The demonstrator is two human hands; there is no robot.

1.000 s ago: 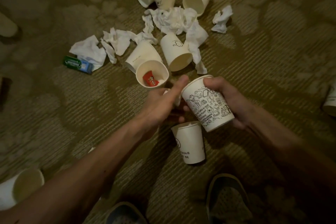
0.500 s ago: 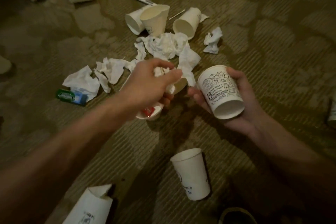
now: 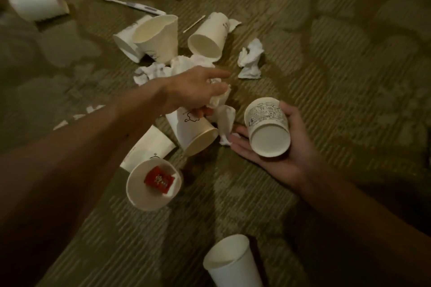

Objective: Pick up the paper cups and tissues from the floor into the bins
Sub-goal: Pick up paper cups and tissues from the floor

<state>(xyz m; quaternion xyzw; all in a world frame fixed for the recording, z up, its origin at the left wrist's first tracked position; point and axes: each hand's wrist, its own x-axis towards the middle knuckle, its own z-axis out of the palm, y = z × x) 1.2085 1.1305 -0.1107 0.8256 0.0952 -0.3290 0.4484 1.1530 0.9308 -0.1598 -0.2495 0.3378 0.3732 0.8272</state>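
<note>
The left hand [image 3: 198,91] gripped a tissue [image 3: 220,102]. Most of its fingers were curled round it, and one finger stuck out straight. The tissue hung down from the hand, just above a plain cup [image 3: 193,135] that lay on its side on the carpet [image 3: 326,30].

The right hand [image 3: 277,158] was turned palm up and held a printed cup [image 3: 268,128], with the thumb against the cup's side. The bottom of this cup faced the camera.

Near the left arm, an open cup [image 3: 140,191] had a red wrapper [image 3: 159,179] inside it. A near cup [image 3: 233,265] sat low in the view, well apart from the hands.

Past the left hand lay a tissue pile [image 3: 161,70], and a tissue ball [image 3: 250,58] sat beside it. Three far cups [image 3: 158,37] lay close together behind the pile. A toothbrush [image 3: 133,4] lay farther off, and more cups [image 3: 37,3] lay past it.
</note>
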